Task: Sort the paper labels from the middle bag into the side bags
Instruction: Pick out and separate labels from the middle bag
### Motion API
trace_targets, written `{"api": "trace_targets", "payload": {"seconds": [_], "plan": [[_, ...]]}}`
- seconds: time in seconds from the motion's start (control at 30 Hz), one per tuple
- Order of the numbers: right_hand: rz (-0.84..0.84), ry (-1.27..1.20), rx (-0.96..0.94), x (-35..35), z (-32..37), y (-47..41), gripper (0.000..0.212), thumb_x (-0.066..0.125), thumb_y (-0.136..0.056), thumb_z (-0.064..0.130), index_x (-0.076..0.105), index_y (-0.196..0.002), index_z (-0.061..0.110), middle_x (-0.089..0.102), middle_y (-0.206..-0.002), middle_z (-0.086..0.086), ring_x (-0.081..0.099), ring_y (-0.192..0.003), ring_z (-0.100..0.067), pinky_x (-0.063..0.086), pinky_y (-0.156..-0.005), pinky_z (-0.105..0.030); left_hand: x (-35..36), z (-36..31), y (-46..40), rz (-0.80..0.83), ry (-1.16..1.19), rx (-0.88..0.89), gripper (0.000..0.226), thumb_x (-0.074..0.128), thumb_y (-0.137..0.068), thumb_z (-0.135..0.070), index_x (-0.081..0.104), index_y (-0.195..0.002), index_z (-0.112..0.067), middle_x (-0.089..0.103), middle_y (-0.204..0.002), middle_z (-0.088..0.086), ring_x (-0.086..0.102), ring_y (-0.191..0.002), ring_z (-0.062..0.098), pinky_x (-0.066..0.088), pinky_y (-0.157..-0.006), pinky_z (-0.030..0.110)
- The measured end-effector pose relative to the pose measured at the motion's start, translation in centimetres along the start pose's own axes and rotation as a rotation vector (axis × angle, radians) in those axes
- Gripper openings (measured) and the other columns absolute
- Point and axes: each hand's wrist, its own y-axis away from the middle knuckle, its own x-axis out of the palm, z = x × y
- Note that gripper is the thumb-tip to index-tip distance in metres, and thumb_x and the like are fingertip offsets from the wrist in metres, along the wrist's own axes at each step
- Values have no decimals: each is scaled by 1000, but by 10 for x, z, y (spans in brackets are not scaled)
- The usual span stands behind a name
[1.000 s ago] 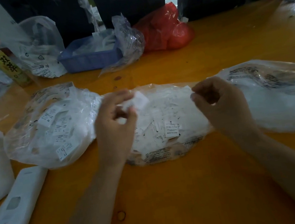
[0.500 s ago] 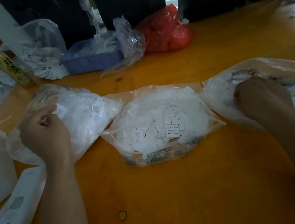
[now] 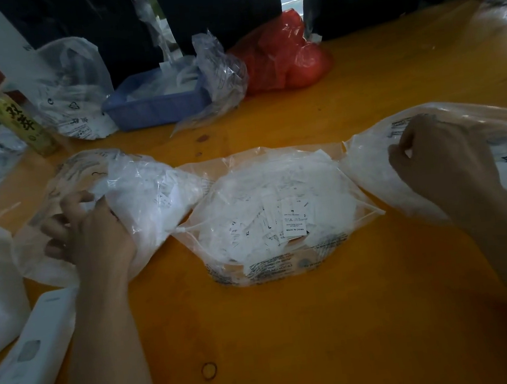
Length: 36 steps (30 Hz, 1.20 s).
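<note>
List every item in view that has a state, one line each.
Clear plastic middle bag: open, full of white paper labels.
Clear left bag: left hand at its mouth.
Clear right bag: right hand resting on it.
Yellow drink bottle: upright.
Red plastic bag: bunched.

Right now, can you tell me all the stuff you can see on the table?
middle bag: 1, clear, centre, full of white paper labels
left bag: 1, clear, left of the middle bag
right bag: 1, clear, right of the middle bag
blue tray: 1, far side
red bag: 1, far side
bottle: 1, yellow label, far left
white device: 1, near left
table: 1, orange
hands: 2, left hand in the left bag, right hand on the right bag
</note>
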Motion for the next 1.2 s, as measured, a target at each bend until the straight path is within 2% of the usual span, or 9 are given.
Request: {"api": "trace_targets", "payload": {"seconds": [0.13, 0.27, 0.33, 0.43, 0.53, 0.67, 0.8, 0.97, 1.2], "plan": [[-75, -248, 3, 2, 7, 3, 16, 65, -97, 21, 59, -109, 13, 63, -87, 0, 62, -83, -25, 53, -77, -44, -7, -1, -4, -75, 78, 97, 47, 40, -109, -12, 55, -152, -23, 61, -141, 24, 43, -135, 46, 31, -108, 59], [-74, -457, 57, 0, 15, 5, 25, 69, -96, 28, 60, -119, 21, 62, -89, 8, 59, -76, -5, 53, -70, -30, -19, -4, -3, -227, 270, 172, 55, 32, -99, -18, 58, -148, -18, 61, -146, 17, 49, -140, 40, 39, -114, 60], [28, -695, 56, -4, 21, 8, 24, 73, -93, 33, 64, -114, 26, 64, -85, 9, 58, -69, -2, 48, -61, -15, -23, -12, 1, -356, 381, 269, 46, 37, -102, -18, 64, -139, -13, 67, -137, 15, 57, -132, 36, 45, -111, 56], [310, -1099, -5, -11, 38, 20, 28, 75, -82, 41, 69, -106, 28, 67, -79, 10, 59, -67, -3, 49, -59, -15, -20, -46, 38, -444, 557, 562, 28, 48, -107, -14, 70, -122, -3, 70, -121, 9, 63, -115, 27, 47, -101, 43], [476, -1172, -106, -3, 55, 34, 27, 78, -77, 38, 69, -101, 28, 69, -83, 10, 66, -76, -8, 54, -68, -18, -11, -85, 95, 92, 739, 730, 36, 49, -106, -39, 63, -131, -17, 60, -126, -19, 59, -111, -1, 56, -91, 32], [483, -921, -265, 16, 72, 50, 26, 79, -86, 23, 64, -106, 32, 69, -90, 10, 66, -78, -10, 54, -65, -21, 6, -101, 139, 808, 787, 581, 57, 61, -93, -69, 48, -142, -44, 57, -127, -34, 61, -113, -8, 57, -86, 15], [380, -696, -405, 25, 74, 56, 33, 76, -90, 20, 57, -114, 33, 63, -90, 18, 62, -81, -3, 48, -63, -18, 13, -98, 144, 910, 952, 333, 44, 73, -83, -61, 69, -122, -40, 75, -113, -23, 72, -103, -3, 58, -82, 14], [357, -667, -390, 28, 74, 56, 35, 75, -90, 33, 53, -118, 40, 62, -86, 18, 60, -80, 0, 51, -63, -19, 17, -98, 141, 903, 1021, 205, 15, 70, -98, -38, 81, -104, -29, 81, -103, -3, 79, -98, 15, 63, -90, 32], [424, -952, -176, 30, 71, 52, 17, 66, -90, 53, 63, -90, 37, 62, -74, 6, 49, -54, -8, 42, -50, -20, 19, -98, 140, 869, 1243, -1, 22, 62, -105, -27, 81, -95, -23, 80, -107, 4, 77, -105, 20, 64, -82, 29]]}}
